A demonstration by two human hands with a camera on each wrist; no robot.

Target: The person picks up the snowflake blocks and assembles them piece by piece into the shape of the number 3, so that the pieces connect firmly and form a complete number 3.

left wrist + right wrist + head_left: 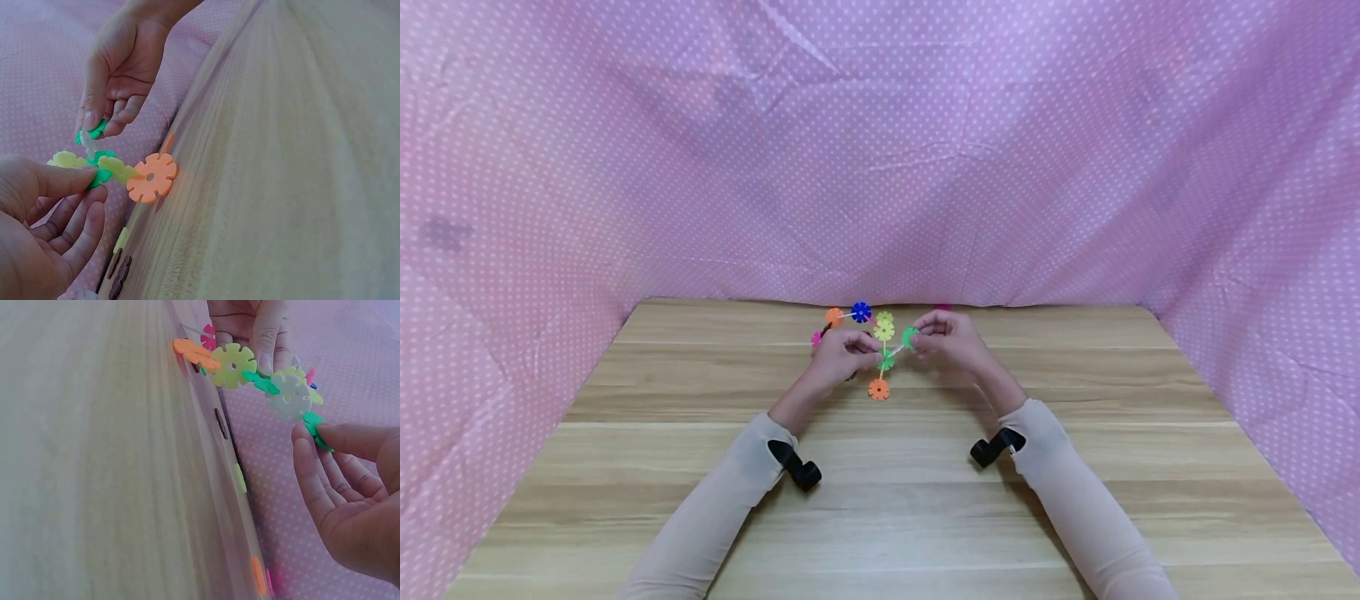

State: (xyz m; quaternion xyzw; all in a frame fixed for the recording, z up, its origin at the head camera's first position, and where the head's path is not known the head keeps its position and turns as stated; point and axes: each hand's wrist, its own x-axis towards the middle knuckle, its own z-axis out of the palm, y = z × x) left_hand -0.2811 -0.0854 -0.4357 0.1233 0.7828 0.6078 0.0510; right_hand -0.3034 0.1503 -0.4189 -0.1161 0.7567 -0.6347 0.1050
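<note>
Both hands hold one chain of notched, flower-shaped plastic discs over the table's far side. My left hand (842, 354) pinches a green disc (99, 175) in the middle of it between thumb and fingers. Yellow-green discs (234, 365) slot into that piece, and an orange disc (878, 389) ends the near branch. A second green disc (910, 337) is pinched by thumb and fingertips of my right hand (951, 337). Between the two green discs sits a whitish disc (289, 397), meeting both edge to edge. Beyond the left hand appear a blue disc (861, 312) and another orange one (834, 317).
Loose discs lie near the wooden table's (887, 500) back edge: a brown piece (221, 424), a yellow-green piece (240, 479) and an orange piece (258, 575). Pink dotted cloth (880, 167) hangs behind and along both sides. Black camera mounts (797, 467) sit at the wrists.
</note>
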